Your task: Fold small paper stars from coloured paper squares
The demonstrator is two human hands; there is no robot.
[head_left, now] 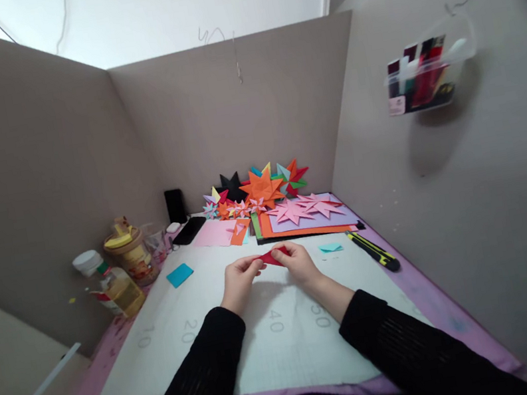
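Observation:
A small piece of folded red paper [268, 259] is held above the white mat [170, 361] between my two hands. My left hand [240, 281] pinches its left end with thumb and fingers. At the right end, the thumb and fingers of my right hand [297, 263] are closed on it. A blue paper square [180, 275] lies on the mat to the left of my hands. To the right is a small folded turquoise paper [331, 248]. The lower folds of the red paper are partly hidden by my fingers.
Folded paper stars [262, 187] stand along the back wall, and pink stars [290, 212] lie on stacked coloured sheets [308, 223]. A box cutter [373, 251] lies at right. A glue bottle [115, 286], a tub [132, 253] and a phone [189, 231] are at left. Grey partitions surround the table.

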